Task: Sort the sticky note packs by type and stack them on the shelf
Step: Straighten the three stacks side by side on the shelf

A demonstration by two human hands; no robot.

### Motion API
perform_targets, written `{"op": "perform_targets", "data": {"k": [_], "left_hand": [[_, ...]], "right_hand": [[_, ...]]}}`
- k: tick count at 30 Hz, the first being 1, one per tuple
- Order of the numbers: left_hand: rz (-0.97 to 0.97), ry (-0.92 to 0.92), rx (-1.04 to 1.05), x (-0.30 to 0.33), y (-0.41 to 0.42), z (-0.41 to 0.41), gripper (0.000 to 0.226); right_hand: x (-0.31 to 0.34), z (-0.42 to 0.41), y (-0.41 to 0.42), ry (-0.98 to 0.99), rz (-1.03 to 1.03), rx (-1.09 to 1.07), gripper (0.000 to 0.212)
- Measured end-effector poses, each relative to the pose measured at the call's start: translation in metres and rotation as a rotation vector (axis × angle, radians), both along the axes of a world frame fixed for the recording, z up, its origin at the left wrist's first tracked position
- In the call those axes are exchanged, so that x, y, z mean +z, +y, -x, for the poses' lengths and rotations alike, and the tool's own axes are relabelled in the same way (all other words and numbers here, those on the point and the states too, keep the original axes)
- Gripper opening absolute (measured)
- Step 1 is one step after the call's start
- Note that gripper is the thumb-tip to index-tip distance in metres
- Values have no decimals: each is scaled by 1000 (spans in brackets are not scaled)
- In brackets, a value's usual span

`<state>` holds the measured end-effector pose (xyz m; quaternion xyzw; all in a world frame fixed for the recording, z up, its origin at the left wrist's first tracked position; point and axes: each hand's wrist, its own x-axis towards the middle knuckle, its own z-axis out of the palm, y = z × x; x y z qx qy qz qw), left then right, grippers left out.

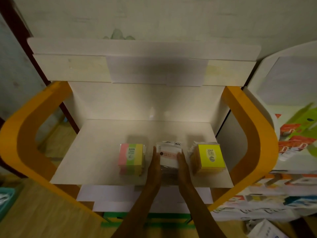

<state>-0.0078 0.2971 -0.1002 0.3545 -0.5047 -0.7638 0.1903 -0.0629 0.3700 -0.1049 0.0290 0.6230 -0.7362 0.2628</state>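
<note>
Nearest, the left hand (pixel 155 164) and right hand (pixel 182 164) press flat against opposite sides of the white pack (pixel 169 156), fingers fairly straight, probably to square it on its middle stack. It sits on the white shelf (pixel 96 152) between the striped pack (pixel 131 158) and the yellow pack (pixel 210 158), each type apart in its own pile. Beyond rise orange side frames (pixel 25 134), then a pale wall (pixel 154 14); printed boxes (pixel 291 138) crowd the right.

White shelf (pixel 96 152) (three pack stacks (pixel 131 158) side by side)
</note>
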Motion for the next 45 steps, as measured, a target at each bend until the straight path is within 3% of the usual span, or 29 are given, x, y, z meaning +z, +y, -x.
{"op": "perform_targets", "data": {"k": [3,7,12,20,25,31,39,45], "left_hand": [[-6,-14,-18,2,3,-2,56],[39,-33,5,6,-2,-6,42],[-22,-66,11,12,-8,-3,36],[-13,-182,-48,23,-18,5,25],[142,-406,-118,35,-22,21,55],[203,-513,-97,36,-16,27,71],[201,-483,-63,29,-15,25,77],[263,-468,8,32,-9,21,64]], "right_hand": [[-1,0,1,4,-34,2,27],[0,5,3,-4,-66,-2,12],[2,7,-2,20,-139,-36,16],[9,16,-9,23,-312,128,35],[16,19,-9,-12,-368,111,83],[17,23,-16,-26,-468,147,75],[23,16,-14,0,-463,151,99],[26,13,-4,-32,-289,138,76]]}}
